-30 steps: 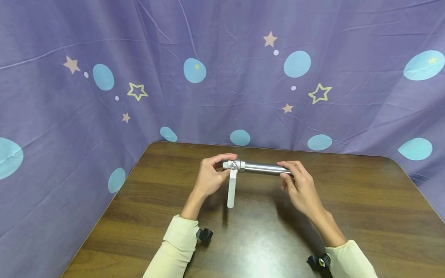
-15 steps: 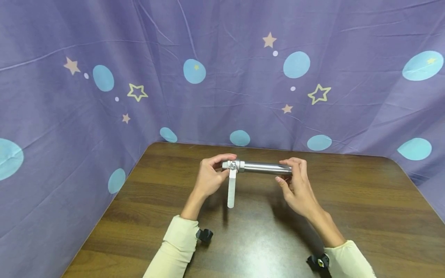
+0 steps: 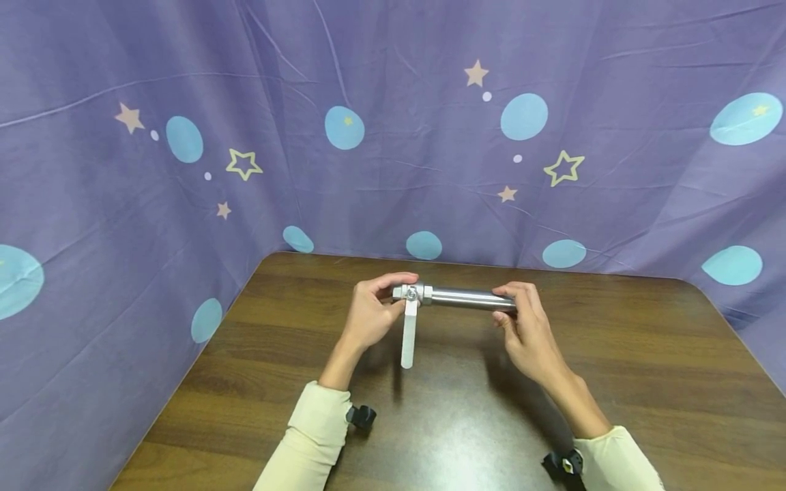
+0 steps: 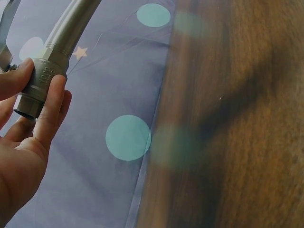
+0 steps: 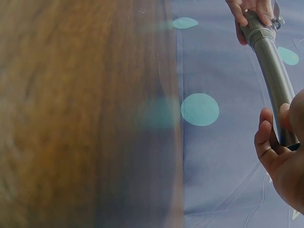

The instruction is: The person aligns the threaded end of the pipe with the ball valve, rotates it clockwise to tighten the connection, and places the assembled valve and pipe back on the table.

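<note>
My left hand (image 3: 372,316) grips a silver ball valve (image 3: 419,290) around its body, with the thumb and fingers on opposite sides. The valve's pale lever handle (image 3: 408,344) points down toward me. A smooth metal pipe (image 3: 463,298) runs rightward from the valve's hex end, held nearly level above the table. At the pipe's far end, my right hand (image 3: 531,335) pinches it between thumb and fingers. Raised lettering shows on the valve body (image 4: 43,76) in the left wrist view, and its free end is an open socket. The right palm hides part of the pipe's end (image 5: 280,97) in the right wrist view.
Below the hands is a brown wood-grain table (image 3: 245,382) with rounded far corners. A purple curtain (image 3: 393,184) with stars and blue dots hangs behind it and along the left. Black wrist straps (image 3: 361,416) sit by both pale sleeves.
My right hand's thumb and fingers loosened, shifted around the pipe's end, and closed on it again. The left hand and the valve have kept their place.
</note>
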`<act>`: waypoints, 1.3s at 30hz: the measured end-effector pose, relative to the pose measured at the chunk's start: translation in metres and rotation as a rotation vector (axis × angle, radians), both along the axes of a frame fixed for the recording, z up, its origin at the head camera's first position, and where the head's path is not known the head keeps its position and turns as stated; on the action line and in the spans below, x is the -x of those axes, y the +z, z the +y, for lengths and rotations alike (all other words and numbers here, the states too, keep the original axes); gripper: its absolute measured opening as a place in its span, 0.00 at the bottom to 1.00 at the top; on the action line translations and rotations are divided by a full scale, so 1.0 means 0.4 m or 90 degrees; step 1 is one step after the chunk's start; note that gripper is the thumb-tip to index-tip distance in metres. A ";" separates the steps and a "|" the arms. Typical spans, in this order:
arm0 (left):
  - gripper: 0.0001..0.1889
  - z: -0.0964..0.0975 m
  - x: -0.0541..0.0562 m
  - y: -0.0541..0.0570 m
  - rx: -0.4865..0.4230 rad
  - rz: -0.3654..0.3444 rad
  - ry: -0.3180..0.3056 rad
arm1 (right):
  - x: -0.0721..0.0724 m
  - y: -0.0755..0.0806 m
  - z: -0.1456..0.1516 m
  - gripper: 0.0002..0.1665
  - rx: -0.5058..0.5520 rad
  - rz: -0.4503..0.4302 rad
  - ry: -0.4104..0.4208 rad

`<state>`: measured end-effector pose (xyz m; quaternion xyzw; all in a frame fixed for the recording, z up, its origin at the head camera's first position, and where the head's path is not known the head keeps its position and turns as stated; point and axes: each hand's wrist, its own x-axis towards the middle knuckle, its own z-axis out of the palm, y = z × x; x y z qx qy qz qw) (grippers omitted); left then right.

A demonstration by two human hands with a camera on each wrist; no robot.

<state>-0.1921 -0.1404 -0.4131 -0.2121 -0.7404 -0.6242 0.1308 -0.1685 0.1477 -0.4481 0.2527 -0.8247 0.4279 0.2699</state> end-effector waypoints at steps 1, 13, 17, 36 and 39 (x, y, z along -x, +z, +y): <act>0.23 0.000 0.000 0.001 0.001 0.001 0.000 | 0.000 0.000 0.000 0.25 0.001 -0.002 0.002; 0.24 0.001 -0.002 0.002 0.003 -0.001 0.001 | -0.002 0.001 0.002 0.21 0.025 -0.006 0.014; 0.23 0.001 -0.002 -0.001 0.006 0.000 -0.002 | -0.004 0.002 0.004 0.21 0.014 -0.027 0.001; 0.22 0.002 0.000 -0.005 -0.003 0.004 -0.017 | -0.002 0.001 0.006 0.22 0.006 -0.019 -0.004; 0.22 0.002 0.001 -0.005 -0.004 0.006 -0.013 | -0.001 0.000 0.004 0.28 0.000 -0.009 -0.017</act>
